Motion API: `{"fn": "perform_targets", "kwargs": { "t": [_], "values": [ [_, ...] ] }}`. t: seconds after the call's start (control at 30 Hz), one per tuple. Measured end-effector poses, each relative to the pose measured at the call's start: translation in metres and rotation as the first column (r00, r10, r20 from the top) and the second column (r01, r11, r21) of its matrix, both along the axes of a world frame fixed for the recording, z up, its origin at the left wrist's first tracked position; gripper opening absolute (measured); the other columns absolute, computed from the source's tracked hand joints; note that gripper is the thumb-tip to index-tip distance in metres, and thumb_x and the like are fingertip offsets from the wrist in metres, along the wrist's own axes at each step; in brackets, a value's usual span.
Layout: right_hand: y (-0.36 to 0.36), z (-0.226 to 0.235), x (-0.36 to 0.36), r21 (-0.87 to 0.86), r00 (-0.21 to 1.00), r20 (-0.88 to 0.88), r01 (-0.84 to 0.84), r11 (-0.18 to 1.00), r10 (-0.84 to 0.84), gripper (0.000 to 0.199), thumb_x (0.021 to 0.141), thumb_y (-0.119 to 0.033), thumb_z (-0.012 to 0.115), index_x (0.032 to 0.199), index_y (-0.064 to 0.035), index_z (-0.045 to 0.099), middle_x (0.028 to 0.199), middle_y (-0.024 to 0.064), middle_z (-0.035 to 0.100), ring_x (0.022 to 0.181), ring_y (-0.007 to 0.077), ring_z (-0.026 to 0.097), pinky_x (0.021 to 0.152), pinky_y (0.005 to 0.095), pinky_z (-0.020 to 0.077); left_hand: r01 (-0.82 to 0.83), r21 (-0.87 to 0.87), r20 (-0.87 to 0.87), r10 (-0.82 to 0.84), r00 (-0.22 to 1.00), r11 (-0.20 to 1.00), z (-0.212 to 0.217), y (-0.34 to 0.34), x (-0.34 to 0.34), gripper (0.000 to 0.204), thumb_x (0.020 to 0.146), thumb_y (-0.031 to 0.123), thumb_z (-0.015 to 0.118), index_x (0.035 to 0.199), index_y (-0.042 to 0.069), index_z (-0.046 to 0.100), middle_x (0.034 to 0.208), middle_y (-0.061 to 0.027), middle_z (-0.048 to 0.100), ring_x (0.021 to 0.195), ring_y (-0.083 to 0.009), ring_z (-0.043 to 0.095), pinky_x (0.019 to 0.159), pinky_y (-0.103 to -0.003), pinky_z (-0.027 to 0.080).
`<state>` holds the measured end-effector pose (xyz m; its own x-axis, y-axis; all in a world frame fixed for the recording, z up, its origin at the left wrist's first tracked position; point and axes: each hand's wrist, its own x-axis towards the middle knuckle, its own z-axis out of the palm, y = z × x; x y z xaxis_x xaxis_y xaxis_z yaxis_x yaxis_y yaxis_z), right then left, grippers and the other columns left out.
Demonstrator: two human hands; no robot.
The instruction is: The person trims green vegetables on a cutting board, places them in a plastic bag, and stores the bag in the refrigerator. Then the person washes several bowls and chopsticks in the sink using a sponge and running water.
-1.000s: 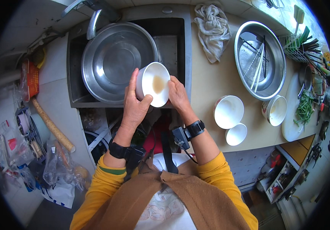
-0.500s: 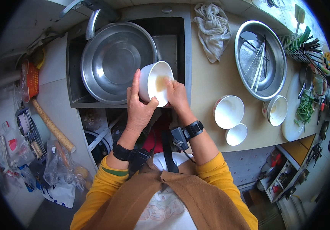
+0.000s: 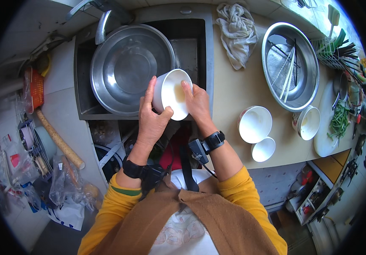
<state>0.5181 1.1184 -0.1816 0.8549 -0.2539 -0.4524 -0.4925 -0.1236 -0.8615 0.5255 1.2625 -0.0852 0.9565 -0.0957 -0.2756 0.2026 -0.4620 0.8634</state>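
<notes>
A deep white bowl [image 3: 166, 91] is tilted over the front edge of the sink, its mouth turned to the right. Inside lies a little yellowish-brown liquid. My left hand [image 3: 152, 121] grips the bowl from the left, fingers along its outer wall and thumb at the lower rim. From the right, my right hand [image 3: 198, 104] holds the rim, its thumb inside the bowl and its other fingers mostly hidden behind. Just beyond, a large steel basin [image 3: 106, 95] sits in the sink [image 3: 208, 80] beneath the faucet [image 3: 102, 27].
Right on the counter stand a patterned bowl [image 3: 255, 124], a small white bowl [image 3: 263, 149] and stacked bowls [image 3: 309, 122]. Behind them are a steel basin [image 3: 312, 80] with chopsticks and a crumpled cloth [image 3: 238, 36]. A cutting board [image 3: 324, 142] with chopped greens [image 3: 340, 119] lies far right.
My right thumb has moved from the bowl's inner wall up toward its rim. The bowl stays in both hands, almost in the same place.
</notes>
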Motion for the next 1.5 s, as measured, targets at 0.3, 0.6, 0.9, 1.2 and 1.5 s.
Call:
{"fn": "perform_targets", "kwargs": {
  "t": [0.3, 0.6, 0.9, 1.2, 1.5],
  "values": [
    [0.006, 0.002, -0.007, -0.003, 0.992, 0.08, 0.098, 0.995, -0.097, 0.05, 0.102, -0.039, 0.044, 0.094, 0.006, 0.064, 0.077, 0.0117, 0.065, 0.072, 0.0158, 0.061, 0.067, 0.0327, 0.0484, -0.004, 0.04, -0.035, 0.005, 0.999, 0.999, -0.002, 0.004, 0.002, 0.079, 0.074, 0.014, 0.062, 0.149, 0.017, 0.036, 0.132, -0.0198, 0.044, 0.126, -0.0327, 0.047, 0.103, -0.042, 0.045],
    [-0.002, 0.012, 0.0, 0.313, 0.995, -0.101, 0.053, 0.948, -0.022, 0.043, 0.103, -0.034, 0.043, 0.107, 0.003, 0.065, 0.084, 0.0063, 0.066, 0.078, 0.0148, 0.06, 0.071, 0.0294, 0.0485, -0.054, -0.027, -0.058, 0.052, 0.997, 0.998, 0.0, 0.006, 0.004, 0.079, 0.075, 0.014, 0.061, 0.15, 0.019, 0.035, 0.131, -0.0192, 0.043, 0.124, -0.0329, 0.048, 0.102, -0.042, 0.046],
    [0.001, 0.005, -0.012, 0.166, 0.999, 0.014, -0.03, 0.986, 0.028, 0.037, 0.102, -0.026, 0.042, 0.117, 0.0026, 0.059, 0.094, 0.006, 0.065, 0.086, 0.0133, 0.059, 0.077, 0.0288, 0.0479, -0.015, 0.002, -0.078, 0.015, 0.997, 1.0, 0.002, 0.008, 0.012, 0.078, 0.075, 0.016, 0.06, 0.15, 0.018, 0.036, 0.13, -0.0201, 0.045, 0.122, -0.0325, 0.05, 0.101, -0.04, 0.046],
    [0.004, 0.018, -0.012, 0.478, 0.989, -0.112, 0.137, 0.868, -0.095, 0.029, 0.095, -0.024, 0.062, 0.111, 0.0002, 0.061, 0.083, 0.0048, 0.065, 0.064, 0.0108, 0.058, 0.054, 0.0256, 0.0462, -0.031, -0.041, -0.07, 0.028, 0.997, 0.999, -0.002, -0.002, 0.005, 0.091, 0.078, 0.03, 0.07, 0.153, 0.011, 0.021, 0.147, -0.0237, 0.032, 0.137, -0.0376, 0.035, 0.11, -0.046, 0.036],
    [0.005, 0.019, -0.009, 0.451, 0.982, -0.187, 0.057, 0.891, 0.032, 0.039, 0.099, -0.036, 0.052, 0.107, 0.0016, 0.061, 0.069, 0.0062, 0.062, 0.052, 0.0112, 0.054, 0.045, 0.027, 0.042, -0.048, 0.119, 0.19, 0.025, 0.982, 0.992, -0.002, -0.001, 0.001, 0.08, 0.072, 0.013, 0.065, 0.148, 0.013, 0.039, 0.116, -0.0155, 0.051, 0.112, -0.0284, 0.052, 0.099, -0.04, 0.045]
  ]
}}
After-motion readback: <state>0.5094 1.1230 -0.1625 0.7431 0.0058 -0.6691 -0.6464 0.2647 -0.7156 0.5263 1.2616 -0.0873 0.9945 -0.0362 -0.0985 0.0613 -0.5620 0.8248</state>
